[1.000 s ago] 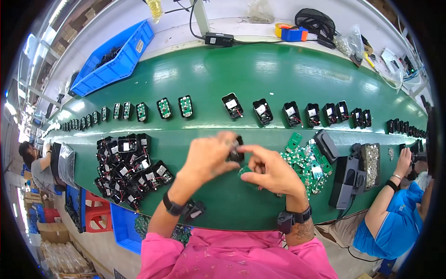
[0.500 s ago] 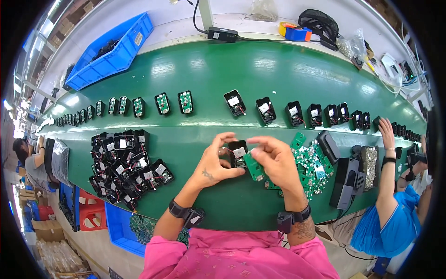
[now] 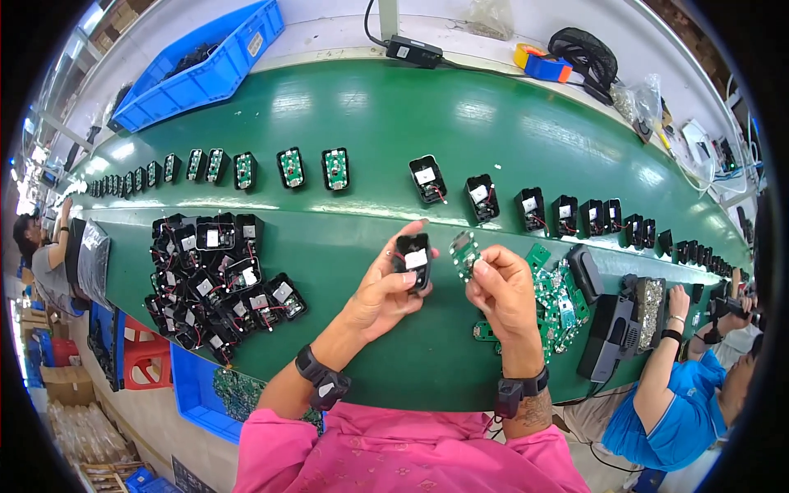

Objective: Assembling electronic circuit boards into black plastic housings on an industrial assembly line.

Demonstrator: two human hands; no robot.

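Wrapped around a small black plastic housing (image 3: 413,261) is my left hand (image 3: 380,294); a white block and thin red wire show inside the housing. Between thumb and fingers, my right hand (image 3: 504,289) pinches a green circuit board (image 3: 465,255), tilted up, a short way right of the housing and apart from it. Right of that hand lies a loose pile of green circuit boards (image 3: 560,308). On the left, more black housings (image 3: 215,238) with white blocks and wires are heaped on the green table (image 3: 394,361).
Across the table runs a row of housings; those on the left (image 3: 335,168) hold green boards, those on the right (image 3: 427,179) show white blocks. A grey-black device (image 3: 604,337) and a tray of small metal parts (image 3: 649,304) stand right, near a co-worker in blue (image 3: 674,411). A blue bin (image 3: 197,70) sits back left.
My right hand has drawn the circuit board away from the housing and turned it upright. My left hand has tilted the housing. The co-worker's hand at right has come back from the row.
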